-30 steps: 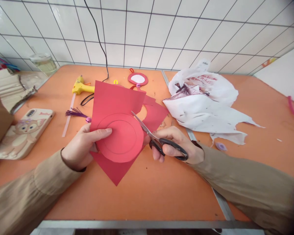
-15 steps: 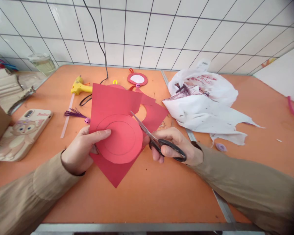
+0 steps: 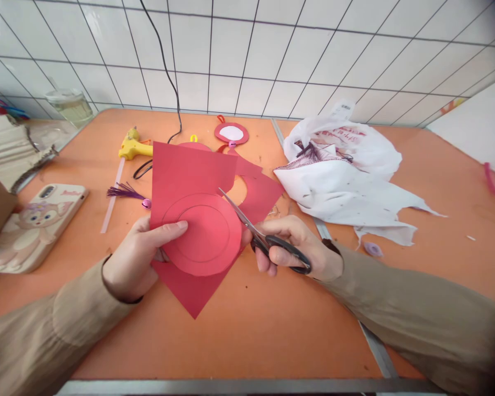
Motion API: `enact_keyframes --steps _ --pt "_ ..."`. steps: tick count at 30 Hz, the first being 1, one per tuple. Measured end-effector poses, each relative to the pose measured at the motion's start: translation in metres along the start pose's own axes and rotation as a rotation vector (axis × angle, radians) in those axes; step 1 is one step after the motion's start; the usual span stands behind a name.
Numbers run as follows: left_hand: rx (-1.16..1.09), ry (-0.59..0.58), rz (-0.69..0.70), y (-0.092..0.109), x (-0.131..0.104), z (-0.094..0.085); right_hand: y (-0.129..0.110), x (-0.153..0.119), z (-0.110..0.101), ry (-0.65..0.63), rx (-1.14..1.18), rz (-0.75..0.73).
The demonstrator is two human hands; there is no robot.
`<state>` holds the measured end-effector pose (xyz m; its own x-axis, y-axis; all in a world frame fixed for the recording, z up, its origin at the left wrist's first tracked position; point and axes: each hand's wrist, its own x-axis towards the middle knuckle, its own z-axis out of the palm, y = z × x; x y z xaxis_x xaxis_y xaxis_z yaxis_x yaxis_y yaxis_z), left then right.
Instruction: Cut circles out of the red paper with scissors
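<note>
My left hand (image 3: pixel 142 250) pinches a sheet of red paper (image 3: pixel 192 170) at its left edge, thumb on top. Two drawn circles, one inside the other, mark the sheet, and its lower right side is cut round along the outer line. In my right hand (image 3: pixel 295 247) is a pair of scissors (image 3: pixel 268 239) with black handles. Their blades lie nearly closed across the paper at the upper right of the outer circle. Beneath, on the table, more red paper (image 3: pixel 264 192) with a rounded cut-out shows; part of it is hidden by the held sheet.
A yellow glue gun (image 3: pixel 134 146), a clear glue stick (image 3: pixel 113 195) and a purple tassel (image 3: pixel 126 191) lie left of the paper. A phone (image 3: pixel 45 225) is further left. Behind sits a red-and-white round ornament (image 3: pixel 232 133). A white plastic bag (image 3: pixel 346 165) spreads to the right.
The red paper has shifted very slightly left, and the scissors have barely moved along the circle's upper right edge. Both hands keep their hold.
</note>
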<state>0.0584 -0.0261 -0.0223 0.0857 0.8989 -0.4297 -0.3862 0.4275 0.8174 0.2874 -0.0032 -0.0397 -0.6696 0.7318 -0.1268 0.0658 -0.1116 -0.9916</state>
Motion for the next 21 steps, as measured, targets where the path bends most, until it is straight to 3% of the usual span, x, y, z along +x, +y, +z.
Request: enact_keyframes --steps 21 --pt "0.005 0.015 0.041 0.0014 -0.0006 -0.0015 0.0088 0.0012 -0.0014 0.020 0.091 0.006"
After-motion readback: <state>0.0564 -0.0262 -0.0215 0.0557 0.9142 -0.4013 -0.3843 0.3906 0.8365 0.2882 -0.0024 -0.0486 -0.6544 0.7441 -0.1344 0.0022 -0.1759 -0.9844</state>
